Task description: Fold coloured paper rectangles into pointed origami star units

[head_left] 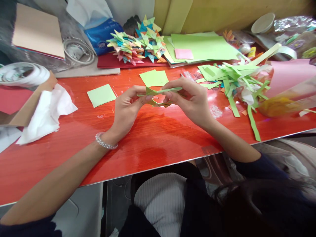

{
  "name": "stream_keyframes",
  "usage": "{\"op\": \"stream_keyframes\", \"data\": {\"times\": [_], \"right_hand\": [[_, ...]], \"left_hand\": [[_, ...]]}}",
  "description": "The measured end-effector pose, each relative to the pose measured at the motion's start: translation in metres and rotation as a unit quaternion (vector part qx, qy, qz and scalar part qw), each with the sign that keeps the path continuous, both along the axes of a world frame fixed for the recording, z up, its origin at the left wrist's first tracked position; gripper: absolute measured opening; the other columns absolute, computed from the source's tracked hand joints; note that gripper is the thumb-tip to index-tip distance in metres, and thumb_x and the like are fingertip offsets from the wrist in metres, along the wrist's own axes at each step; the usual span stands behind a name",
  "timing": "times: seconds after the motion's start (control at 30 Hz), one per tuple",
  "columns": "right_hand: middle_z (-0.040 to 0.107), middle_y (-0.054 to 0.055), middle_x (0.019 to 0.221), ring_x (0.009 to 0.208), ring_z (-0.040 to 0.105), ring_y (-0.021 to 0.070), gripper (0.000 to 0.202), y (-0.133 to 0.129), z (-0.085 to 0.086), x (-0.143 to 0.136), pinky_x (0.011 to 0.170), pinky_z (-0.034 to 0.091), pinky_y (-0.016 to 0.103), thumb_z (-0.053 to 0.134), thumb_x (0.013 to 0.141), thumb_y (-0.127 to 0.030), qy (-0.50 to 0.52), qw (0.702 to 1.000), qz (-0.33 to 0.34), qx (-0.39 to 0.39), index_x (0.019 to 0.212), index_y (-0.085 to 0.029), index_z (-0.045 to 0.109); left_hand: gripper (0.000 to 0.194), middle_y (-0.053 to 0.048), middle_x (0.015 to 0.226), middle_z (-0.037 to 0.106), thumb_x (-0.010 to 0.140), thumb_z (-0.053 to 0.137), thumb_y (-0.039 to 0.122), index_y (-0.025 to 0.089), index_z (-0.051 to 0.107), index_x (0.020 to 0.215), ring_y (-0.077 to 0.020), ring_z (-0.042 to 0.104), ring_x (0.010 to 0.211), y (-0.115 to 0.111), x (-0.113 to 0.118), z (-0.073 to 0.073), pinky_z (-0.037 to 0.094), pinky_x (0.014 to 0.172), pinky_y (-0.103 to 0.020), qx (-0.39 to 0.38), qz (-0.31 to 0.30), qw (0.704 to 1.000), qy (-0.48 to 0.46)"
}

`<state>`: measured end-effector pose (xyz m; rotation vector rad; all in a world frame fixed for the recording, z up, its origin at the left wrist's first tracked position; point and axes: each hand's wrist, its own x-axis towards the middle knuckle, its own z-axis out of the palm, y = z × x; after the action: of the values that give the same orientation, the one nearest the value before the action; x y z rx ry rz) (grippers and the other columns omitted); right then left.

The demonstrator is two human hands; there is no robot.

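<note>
My left hand [128, 107] pinches the left side of a folded green paper piece [155, 92] above the red table [158, 138]. My right hand [192, 100] grips its right side between thumb and fingers. The piece has pointed ends, and more folded paper shows just below it between the hands; how the parts join is too small to tell. A square green sheet [101, 95] lies flat to the left of my left hand. Behind the hands are more light green sheets [154, 78]. A beaded bracelet [106, 141] is on my left wrist.
Multicoloured folded paper stars [148, 39] stand at the back beside a blue packet [102, 34]. Large green sheets [204, 47] lie right of them, with a pink square [184, 53] on top. Green strips [233, 77] are heaped at the right. White tissue [48, 112] and tape rolls [23, 74] sit left.
</note>
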<state>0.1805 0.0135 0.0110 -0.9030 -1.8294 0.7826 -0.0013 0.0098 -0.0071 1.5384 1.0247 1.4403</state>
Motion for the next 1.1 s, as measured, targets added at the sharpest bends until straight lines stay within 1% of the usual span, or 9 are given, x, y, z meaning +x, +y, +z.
{"op": "stream_keyframes", "data": {"times": [0.13, 0.23, 0.3, 0.47, 0.6, 0.8, 0.9, 0.97, 1.1], "right_hand": [[0.059, 0.002, 0.095, 0.077, 0.063, 0.0113, 0.028, 0.002, -0.004, 0.001, 0.071, 0.054, 0.024, 0.052, 0.091, -0.046, -0.039, 0.998, -0.011, 0.042, 0.099, -0.022, 0.063], [0.058, 0.002, 0.092, 0.072, 0.061, 0.01, 0.027, 0.004, -0.008, 0.001, 0.066, 0.053, 0.023, 0.049, 0.094, -0.044, -0.054, 0.993, -0.013, 0.1, 0.099, -0.021, 0.062], [0.058, 0.002, 0.091, 0.072, 0.061, 0.0102, 0.026, 0.005, -0.01, 0.001, 0.065, 0.052, 0.024, 0.048, 0.095, -0.042, -0.059, 0.989, -0.014, 0.133, 0.098, -0.02, 0.061], [0.059, 0.004, 0.091, 0.08, 0.06, 0.0129, 0.026, 0.005, -0.007, 0.002, 0.069, 0.051, 0.027, 0.043, 0.097, -0.039, -0.096, 0.978, -0.028, 0.184, 0.096, -0.021, 0.061], [0.058, 0.004, 0.091, 0.087, 0.059, 0.0151, 0.024, 0.006, -0.005, 0.004, 0.078, 0.05, 0.031, 0.041, 0.099, -0.034, -0.12, 0.965, -0.006, 0.234, 0.098, -0.021, 0.061], [0.056, 0.005, 0.092, 0.088, 0.058, 0.0157, 0.022, 0.006, -0.007, 0.005, 0.079, 0.049, 0.033, 0.041, 0.099, -0.029, -0.14, 0.958, 0.002, 0.25, 0.098, -0.021, 0.062], [0.058, 0.004, 0.091, 0.088, 0.059, 0.0157, 0.022, 0.004, -0.007, 0.001, 0.08, 0.05, 0.032, 0.043, 0.098, -0.031, -0.132, 0.963, 0.0, 0.234, 0.096, -0.021, 0.062], [0.059, 0.004, 0.092, 0.089, 0.059, 0.0158, 0.021, 0.002, -0.004, -0.001, 0.079, 0.051, 0.031, 0.046, 0.096, -0.034, -0.12, 0.973, -0.003, 0.197, 0.096, -0.021, 0.063], [0.062, 0.002, 0.087, 0.078, 0.062, 0.0139, 0.024, -0.002, 0.002, 0.0, 0.066, 0.052, 0.025, 0.055, 0.091, -0.04, -0.07, 0.997, -0.019, 0.033, 0.101, -0.021, 0.063]], "left_hand": [[0.004, 0.005, 0.083, 0.07, 0.081, 0.068, 0.025, 0.025, 0.069, 0.084, -0.0131, 0.066, 0.082, 0.002, -0.001, -0.006, 0.053, 0.079, -0.028, 0.059, -0.006, 0.998, 0.016], [0.007, 0.006, 0.081, 0.071, 0.083, 0.065, 0.021, 0.026, 0.07, 0.086, -0.011, 0.066, 0.077, 0.005, -0.002, -0.012, 0.053, 0.075, -0.026, 0.128, -0.005, 0.991, 0.037], [0.009, 0.006, 0.082, 0.072, 0.084, 0.064, 0.022, 0.026, 0.071, 0.088, -0.0107, 0.066, 0.077, 0.006, -0.003, -0.015, 0.052, 0.074, -0.026, 0.156, 0.003, 0.986, 0.061], [0.015, 0.001, 0.09, 0.073, 0.086, 0.061, 0.029, 0.027, 0.071, 0.097, -0.0128, 0.066, 0.082, 0.004, -0.006, -0.016, 0.051, 0.074, -0.027, 0.168, -0.01, 0.976, 0.136], [0.017, 0.001, 0.093, 0.073, 0.087, 0.06, 0.03, 0.028, 0.071, 0.099, -0.0122, 0.065, 0.081, 0.004, -0.008, -0.017, 0.051, 0.073, -0.027, 0.198, -0.001, 0.967, 0.16], [0.017, 0.001, 0.089, 0.073, 0.087, 0.061, 0.03, 0.029, 0.071, 0.1, -0.013, 0.065, 0.079, 0.003, -0.008, -0.018, 0.051, 0.071, -0.027, 0.217, 0.01, 0.959, 0.181], [0.015, 0.002, 0.089, 0.073, 0.086, 0.062, 0.029, 0.028, 0.072, 0.097, -0.0129, 0.065, 0.08, 0.001, -0.006, -0.016, 0.051, 0.072, -0.027, 0.193, 0.013, 0.964, 0.183], [0.013, 0.002, 0.087, 0.073, 0.085, 0.063, 0.029, 0.028, 0.073, 0.094, -0.0124, 0.065, 0.078, -0.001, -0.005, -0.014, 0.05, 0.072, -0.027, 0.168, 0.013, 0.971, 0.169], [0.014, 0.002, 0.08, 0.072, 0.085, 0.063, 0.033, 0.024, 0.072, 0.091, -0.0127, 0.066, 0.074, -0.004, -0.002, -0.006, 0.051, 0.071, -0.026, 0.056, -0.011, 0.994, 0.093]]}}
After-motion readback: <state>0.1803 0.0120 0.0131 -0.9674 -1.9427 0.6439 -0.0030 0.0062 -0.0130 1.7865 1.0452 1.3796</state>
